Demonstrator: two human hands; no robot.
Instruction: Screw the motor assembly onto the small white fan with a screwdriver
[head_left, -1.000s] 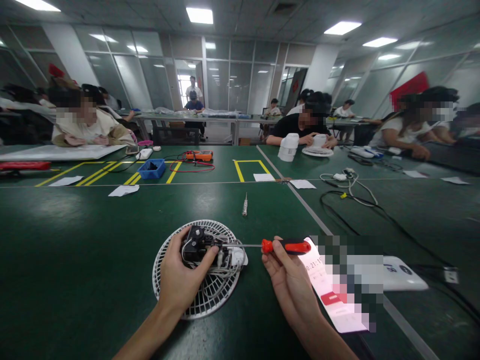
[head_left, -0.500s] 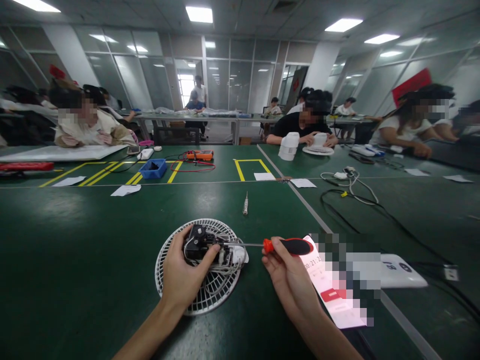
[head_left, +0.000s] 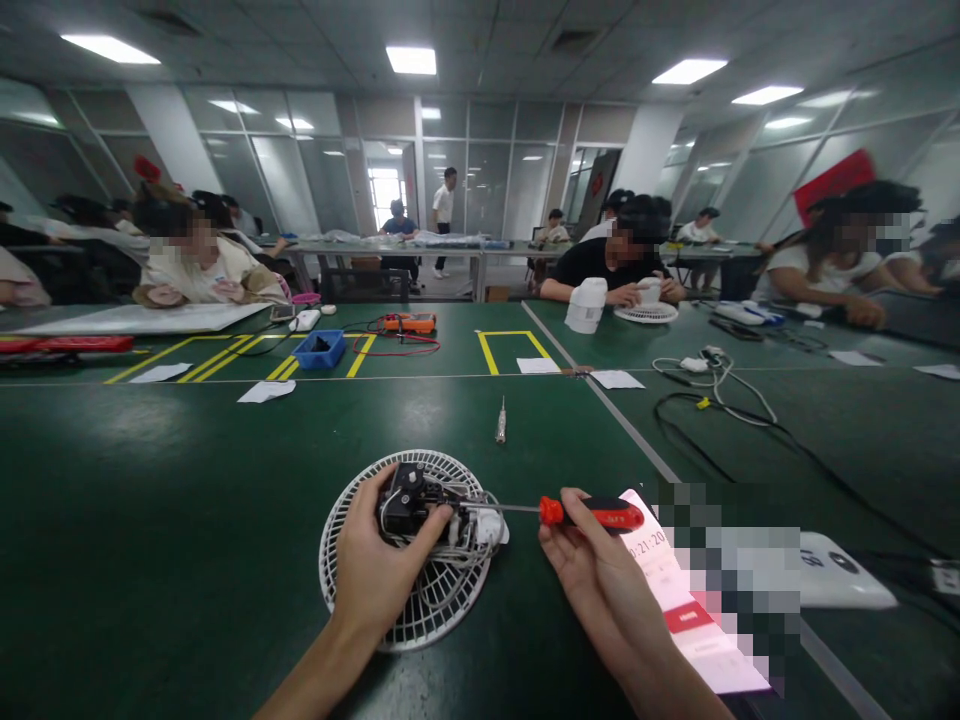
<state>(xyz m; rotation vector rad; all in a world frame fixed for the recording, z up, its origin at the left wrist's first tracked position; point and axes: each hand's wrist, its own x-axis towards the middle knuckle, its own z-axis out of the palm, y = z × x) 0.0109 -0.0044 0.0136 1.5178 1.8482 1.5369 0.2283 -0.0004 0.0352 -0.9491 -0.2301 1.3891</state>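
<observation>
A white round fan grille point(head_left: 352, 585) lies flat on the green table point(head_left: 150, 520) in front of me. On it sits a black fan motor point(head_left: 405, 505) with white wires and a white part at its right. My left hand point(head_left: 379, 570) is closed round the motor, thumb across its front. My right hand point(head_left: 592, 570) pinches the red and black handle of a screwdriver point(head_left: 592, 514). The thin shaft lies level and points left into the motor.
A small screwdriver point(head_left: 501, 421) lies beyond the grille. A paper slip point(head_left: 690, 620) and a white fan part point(head_left: 840, 570) lie right of my hand, with black and white cables point(head_left: 720, 390) further back. A blue bin point(head_left: 320, 349) and orange meter point(head_left: 409, 322) stand far left. Several people sit at the tables behind.
The view has tipped slightly, so everything sits a little lower and to the right. Both hands keep their grips on motor and screwdriver. A person at the far doorway has walked right.
</observation>
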